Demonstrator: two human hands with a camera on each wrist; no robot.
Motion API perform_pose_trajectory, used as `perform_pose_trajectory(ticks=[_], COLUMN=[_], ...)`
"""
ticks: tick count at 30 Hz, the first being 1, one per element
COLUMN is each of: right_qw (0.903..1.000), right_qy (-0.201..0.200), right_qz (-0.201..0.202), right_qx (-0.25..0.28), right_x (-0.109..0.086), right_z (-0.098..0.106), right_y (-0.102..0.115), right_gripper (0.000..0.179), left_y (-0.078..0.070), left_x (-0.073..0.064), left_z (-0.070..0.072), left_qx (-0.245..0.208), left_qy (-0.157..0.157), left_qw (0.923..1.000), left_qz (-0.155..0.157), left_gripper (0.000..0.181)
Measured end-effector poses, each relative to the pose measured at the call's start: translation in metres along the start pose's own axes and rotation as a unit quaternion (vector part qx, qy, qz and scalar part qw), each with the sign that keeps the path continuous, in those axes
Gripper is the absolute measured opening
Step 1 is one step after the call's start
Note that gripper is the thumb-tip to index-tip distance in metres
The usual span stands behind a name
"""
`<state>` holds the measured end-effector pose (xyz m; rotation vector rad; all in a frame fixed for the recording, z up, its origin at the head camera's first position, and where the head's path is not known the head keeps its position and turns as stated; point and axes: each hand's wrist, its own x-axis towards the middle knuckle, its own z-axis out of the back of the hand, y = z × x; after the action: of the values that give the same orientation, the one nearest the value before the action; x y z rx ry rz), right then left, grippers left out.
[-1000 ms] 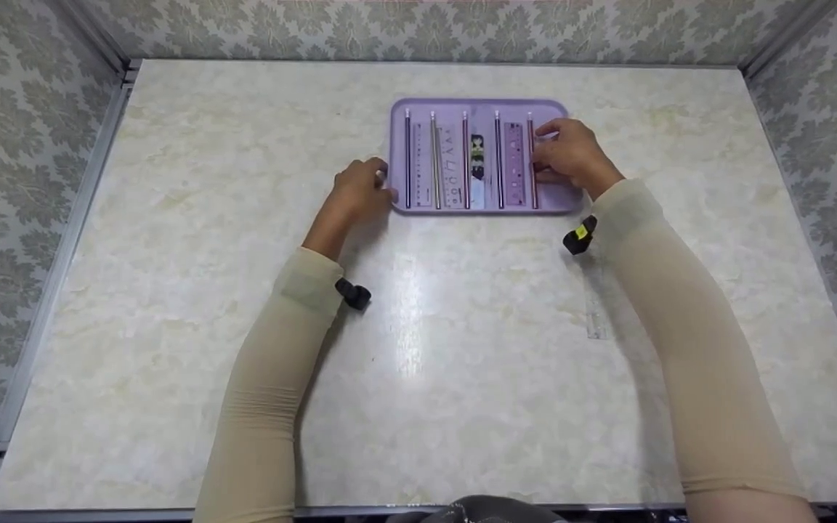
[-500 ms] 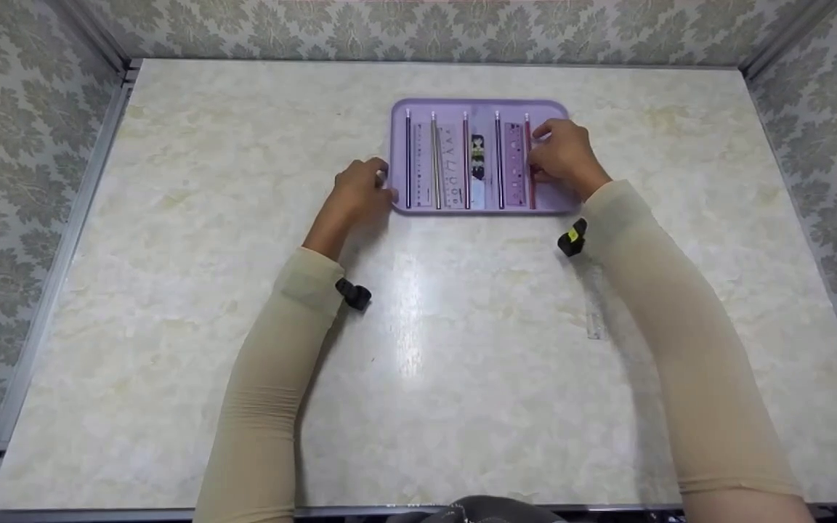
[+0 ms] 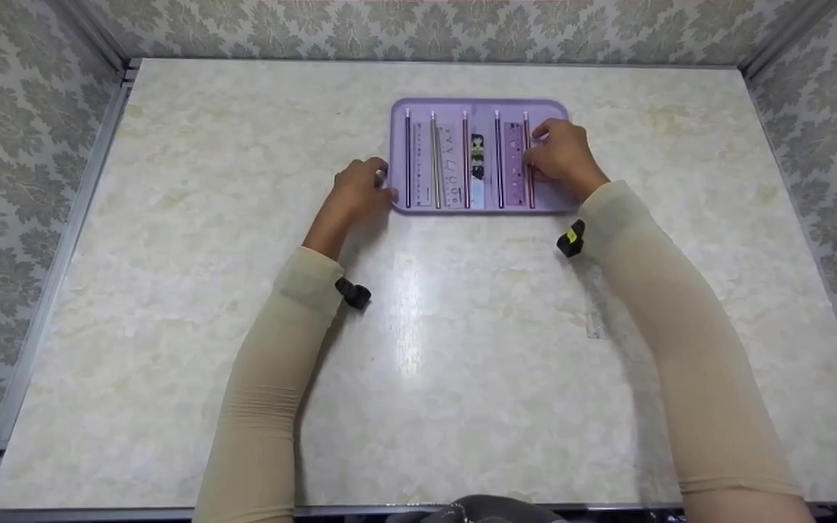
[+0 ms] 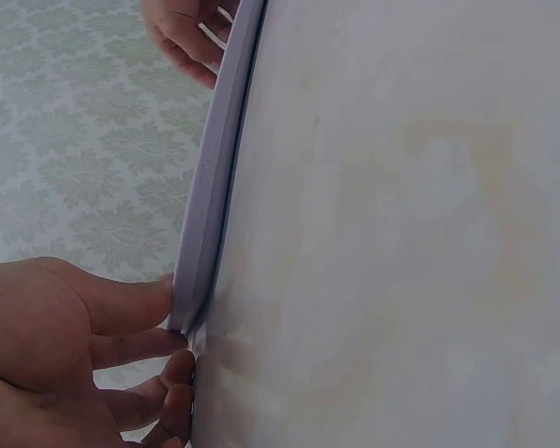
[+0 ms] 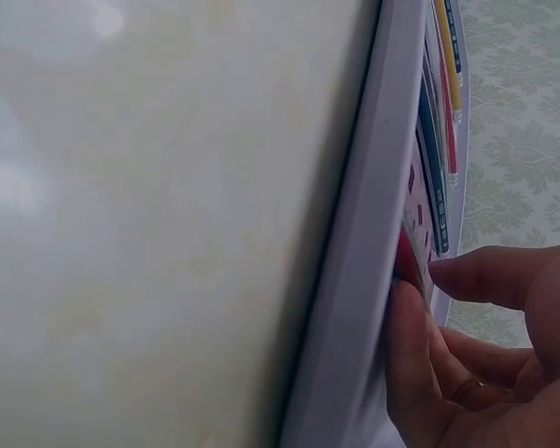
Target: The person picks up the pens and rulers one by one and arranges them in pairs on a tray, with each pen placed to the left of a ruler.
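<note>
A purple tray [image 3: 462, 212] lies towards the back of the table, holding pencils and rulers in upright rows. My left hand [image 3: 357, 190] grips its near left corner, thumb against the rim in the left wrist view. Over the tray's right part, my right hand [image 3: 565, 152] pinches a red pencil [image 3: 527, 129] between thumb and fingers; the fingers partly hide it. Just left of that pencil is a pink ruler [image 3: 513, 152], then a dark pencil [image 3: 499, 160]. In the right wrist view the red pencil [image 5: 407, 254] shows at the fingertips.
Further left in the tray lie a dark-patterned strip [image 3: 477, 156], a dark red pencil [image 3: 466, 160], clear rulers [image 3: 452, 171] and more pencils. A transparent ruler [image 3: 596, 319] rests on the marbled table by the right forearm. Patterned walls border the table.
My right hand has shifted slightly left, bringing the red pencil closer to the pink ruler. The left hand and the tray have stayed in place.
</note>
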<state>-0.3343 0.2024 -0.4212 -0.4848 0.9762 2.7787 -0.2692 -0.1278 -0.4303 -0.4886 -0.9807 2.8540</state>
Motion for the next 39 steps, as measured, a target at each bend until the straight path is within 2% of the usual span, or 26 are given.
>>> perform_pose_trajectory(ticks=[10,19,25,33,39], right_qw=[0.9997,0.9989,0.9934,0.9869,0.9795], right_qy=[0.011,0.007,0.010,0.039,0.089], right_qz=[0.000,0.039,0.095,0.119,0.121], right_qx=[0.020,-0.024,-0.064,-0.101,-0.134], right_x=[-0.011,-0.034,-0.048,-0.078,-0.092], right_z=[0.007,0.024,0.030,0.037,0.046], right_y=[-0.004,-0.016,-0.031,-0.045,-0.059], right_gripper=[0.054,0.057,0.056,0.068,0.086], left_y=[0.002,0.002,0.001,-0.001,0.000], left_x=[0.000,0.000,0.000,0.002,0.002], left_z=[-0.001,0.000,-0.001,-0.002,-0.001], left_qx=[-0.001,0.004,0.006,0.005,0.009], left_qy=[-0.003,-0.007,-0.003,0.001,0.000], left_qw=[1.0000,1.0000,1.0000,1.0000,1.0000], left_qz=[-0.003,-0.002,0.004,0.004,0.001], left_gripper=[0.049,0.047,0.047,0.048,0.049])
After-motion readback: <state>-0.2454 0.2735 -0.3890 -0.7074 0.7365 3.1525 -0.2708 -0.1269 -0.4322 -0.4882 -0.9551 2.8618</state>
